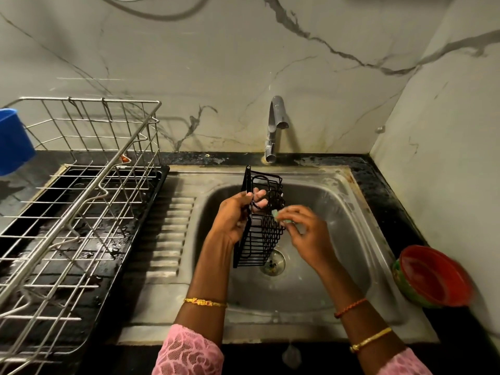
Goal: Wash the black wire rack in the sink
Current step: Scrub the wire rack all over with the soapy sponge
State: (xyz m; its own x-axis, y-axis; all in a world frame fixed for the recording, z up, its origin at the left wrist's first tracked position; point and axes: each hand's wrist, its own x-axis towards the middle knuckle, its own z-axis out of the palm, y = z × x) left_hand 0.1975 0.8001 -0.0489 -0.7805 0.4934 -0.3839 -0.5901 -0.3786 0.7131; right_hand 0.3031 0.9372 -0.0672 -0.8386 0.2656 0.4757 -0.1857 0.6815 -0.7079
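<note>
At the far left of the frame I see a blue tub [12, 142] hung on the steel dish drainer [81, 190], which stands over a black drip tray [140, 212]. None of this needs touching for the step in hand.

Moving to the centre, my left hand [232, 220] grips the black wire rack [261, 220] by its flat back edge, fingers curled through the wires, holding it upright and tilted over the sink [338, 190], just above the drain [273, 262]. The tap [276, 125] stands directly behind in the upper middle; I see no clear stream from it.

Just right of the rack, my right hand [300, 228] pinches a small pale green scrub pad [280, 217] against the rack's mesh side; the hand is blurred, so the exact finger lay is unclear.

To do this well, I judge I should keep the left grip firm, work the pad along each wire, not across, and turn the rack to reach the inner corners.

At lower right a red bowl [433, 277] sits on the counter beside the sink, near my elbow's path; I should mind it.
</note>
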